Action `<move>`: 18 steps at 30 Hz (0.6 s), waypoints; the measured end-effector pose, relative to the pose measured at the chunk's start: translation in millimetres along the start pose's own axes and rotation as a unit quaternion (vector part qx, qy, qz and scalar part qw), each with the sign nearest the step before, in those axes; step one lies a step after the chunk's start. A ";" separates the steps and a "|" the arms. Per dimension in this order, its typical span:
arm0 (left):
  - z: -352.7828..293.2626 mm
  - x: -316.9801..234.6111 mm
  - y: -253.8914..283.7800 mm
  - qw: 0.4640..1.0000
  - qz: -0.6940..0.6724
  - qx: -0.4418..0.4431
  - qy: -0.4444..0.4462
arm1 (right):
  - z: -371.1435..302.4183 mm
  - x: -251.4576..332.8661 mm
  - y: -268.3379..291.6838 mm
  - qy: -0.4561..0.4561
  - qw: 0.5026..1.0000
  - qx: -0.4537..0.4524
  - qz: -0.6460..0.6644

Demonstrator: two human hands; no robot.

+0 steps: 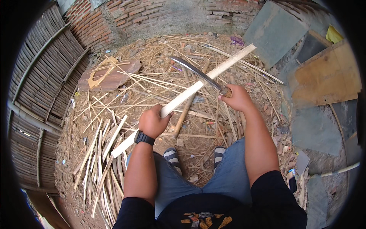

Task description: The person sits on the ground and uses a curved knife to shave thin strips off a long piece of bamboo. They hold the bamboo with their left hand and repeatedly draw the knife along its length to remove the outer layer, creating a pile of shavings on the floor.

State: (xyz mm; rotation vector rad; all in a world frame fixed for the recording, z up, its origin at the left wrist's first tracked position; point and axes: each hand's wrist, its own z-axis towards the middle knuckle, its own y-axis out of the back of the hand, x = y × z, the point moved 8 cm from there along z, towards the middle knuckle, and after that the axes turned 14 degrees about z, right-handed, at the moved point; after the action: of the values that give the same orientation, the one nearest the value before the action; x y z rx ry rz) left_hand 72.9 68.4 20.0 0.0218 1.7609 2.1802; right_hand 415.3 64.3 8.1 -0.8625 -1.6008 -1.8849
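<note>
My left hand point(152, 121) is wrapped round a long pale bamboo strip point(187, 94), which slants from beside my left knee up to the far right. In my right hand point(237, 97) is the handle of a machete point(198, 72) with a dark, slightly curved blade. The blade crosses the strip beyond my left hand and appears to touch its upper face. Beneath the strip, a round wooden pole point(187, 114) lies slanting on the ground ahead of my feet.
A pile of split bamboo strips point(103, 160) lies at my left. Farther off are a brown board point(110, 76) and scattered slivers. A bamboo fence point(42, 80) stands left, a brick wall point(152, 19) behind, and leaning sheets point(324, 76) at the right.
</note>
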 end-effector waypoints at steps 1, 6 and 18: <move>-0.3 -0.5 0.5 1.000 0.007 0.001 -0.001 | 0.9 -5.0 3.9 -0.018 1.000 -0.014 0.005; 1.6 -8.0 -1.9 1.000 0.018 -0.003 -0.025 | 12.2 -51.3 22.9 -0.046 0.990 -0.103 0.081; 0.8 -2.4 -3.7 1.000 0.020 0.007 -0.011 | 5.3 -15.3 10.5 -0.023 0.998 -0.030 0.042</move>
State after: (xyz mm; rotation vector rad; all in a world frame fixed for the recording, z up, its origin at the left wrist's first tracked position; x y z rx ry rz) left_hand 76.2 69.1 17.1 0.0832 1.7794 2.1859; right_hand 433.9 67.5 4.1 -0.9886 -1.5174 -1.8757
